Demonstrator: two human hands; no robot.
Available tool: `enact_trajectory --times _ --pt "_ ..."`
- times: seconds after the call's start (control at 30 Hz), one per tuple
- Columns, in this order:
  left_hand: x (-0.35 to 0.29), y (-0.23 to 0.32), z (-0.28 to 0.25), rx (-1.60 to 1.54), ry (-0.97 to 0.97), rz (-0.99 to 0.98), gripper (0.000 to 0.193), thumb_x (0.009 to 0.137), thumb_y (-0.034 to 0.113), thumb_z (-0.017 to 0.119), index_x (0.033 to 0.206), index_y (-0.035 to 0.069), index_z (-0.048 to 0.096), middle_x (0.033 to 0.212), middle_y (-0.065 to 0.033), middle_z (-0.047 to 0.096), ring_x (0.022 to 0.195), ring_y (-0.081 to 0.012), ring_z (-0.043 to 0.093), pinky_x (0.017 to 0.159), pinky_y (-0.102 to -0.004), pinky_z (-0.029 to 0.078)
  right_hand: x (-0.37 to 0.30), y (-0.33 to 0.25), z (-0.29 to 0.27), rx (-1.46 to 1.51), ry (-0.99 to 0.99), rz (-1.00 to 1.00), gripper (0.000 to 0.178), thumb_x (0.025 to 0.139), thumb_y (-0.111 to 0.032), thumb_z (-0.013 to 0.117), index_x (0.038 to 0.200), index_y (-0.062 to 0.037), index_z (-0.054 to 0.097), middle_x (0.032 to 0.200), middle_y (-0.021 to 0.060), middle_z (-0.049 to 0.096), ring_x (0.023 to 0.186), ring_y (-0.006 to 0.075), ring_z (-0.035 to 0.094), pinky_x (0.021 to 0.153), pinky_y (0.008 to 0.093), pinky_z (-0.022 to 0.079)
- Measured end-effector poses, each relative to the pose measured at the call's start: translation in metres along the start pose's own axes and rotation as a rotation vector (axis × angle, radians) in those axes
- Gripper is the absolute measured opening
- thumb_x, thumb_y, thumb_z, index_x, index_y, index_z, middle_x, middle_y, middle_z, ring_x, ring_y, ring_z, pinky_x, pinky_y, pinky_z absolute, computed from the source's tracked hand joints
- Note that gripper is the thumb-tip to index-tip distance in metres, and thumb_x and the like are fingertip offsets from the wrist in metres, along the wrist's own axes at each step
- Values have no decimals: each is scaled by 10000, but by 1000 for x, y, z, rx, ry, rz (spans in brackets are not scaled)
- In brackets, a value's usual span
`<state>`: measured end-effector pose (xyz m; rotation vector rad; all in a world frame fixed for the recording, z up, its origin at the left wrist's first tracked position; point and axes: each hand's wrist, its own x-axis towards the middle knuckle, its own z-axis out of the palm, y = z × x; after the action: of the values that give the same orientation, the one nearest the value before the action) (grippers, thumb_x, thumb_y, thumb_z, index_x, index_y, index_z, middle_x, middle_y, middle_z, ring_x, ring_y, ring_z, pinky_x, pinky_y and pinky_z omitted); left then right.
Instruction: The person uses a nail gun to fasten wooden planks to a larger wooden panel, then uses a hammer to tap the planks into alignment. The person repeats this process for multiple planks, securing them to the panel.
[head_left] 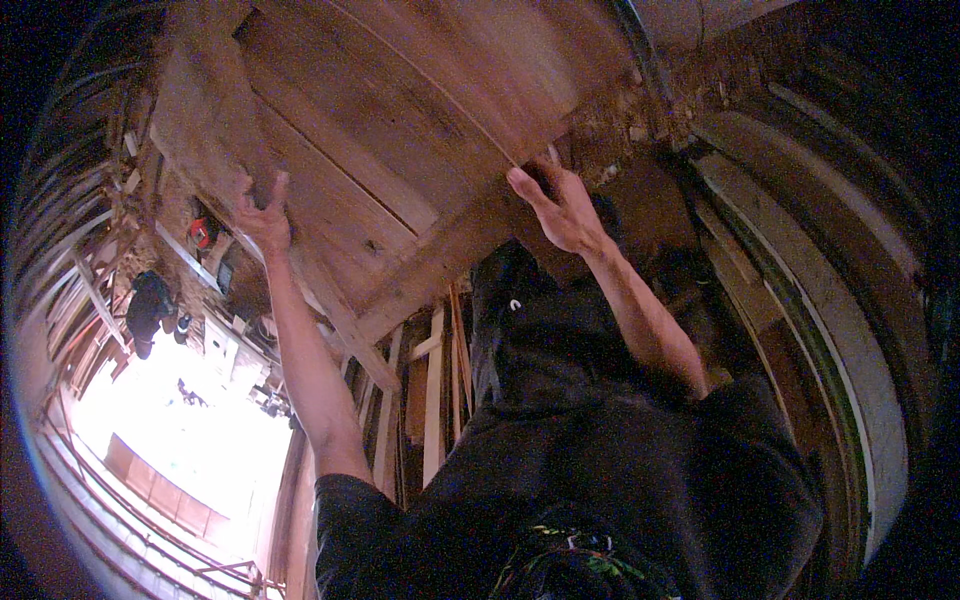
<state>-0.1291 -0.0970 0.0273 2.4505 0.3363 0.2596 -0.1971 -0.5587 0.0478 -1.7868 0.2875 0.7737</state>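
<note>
My right hand (562,208) is at the near corner of a wide wooden board (490,75), its thumb and fingers closed around the edge. The board is smeared by motion. My left hand (263,218) is raised at the left, thumb and fingers spread apart, in front of the pale wood (205,120) along the left side. It appears to grip nothing, though its fingertips are blurred. Between my hands lies a wooden panel (330,170) with a dark slot and a crosspiece along its near edge.
Upright timber strips (437,390) stand below the panel. A red round object (199,234) lies among clutter at the left, with a dark bundle (150,308) farther left. Bright light comes through an opening (190,430). Long curved-looking boards (820,210) line the right side.
</note>
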Motion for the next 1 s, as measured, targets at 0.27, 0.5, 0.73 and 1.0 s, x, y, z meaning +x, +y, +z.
enact_trajectory --times 0.27,0.5,0.73,1.0 --pt "30 58 -5 181 -51 -81 851 777 428 892 1410 -12 532 1477 -230 530 1405 -358 474 1179 -446 366 -7 3 10 156 101 -115 535 1036 -478 567 1266 -4 658 1126 177 730 1043 303 673 966 404 500" --pt "118 65 18 280 -140 -123 982 882 632 696 1558 -1 372 1605 -229 394 1503 -387 342 1237 -463 273 -9 1 1 148 23 -13 521 1034 -478 591 1213 7 660 1058 80 699 980 185 606 909 353 478" --pt "146 46 45 252 -105 6 960 937 585 649 1588 -27 298 1687 -199 242 1572 -365 188 1276 -433 177 -17 -14 2 170 102 -54 533 1024 -516 574 1129 0 658 819 73 654 781 177 570 741 358 490" --pt "152 51 53 201 -98 21 937 940 569 647 1592 -12 306 1703 -151 226 1583 -360 147 1286 -442 129 -18 -46 -36 -362 59 76 419 1028 -414 612 1076 -4 685 958 114 697 858 214 627 768 371 505"
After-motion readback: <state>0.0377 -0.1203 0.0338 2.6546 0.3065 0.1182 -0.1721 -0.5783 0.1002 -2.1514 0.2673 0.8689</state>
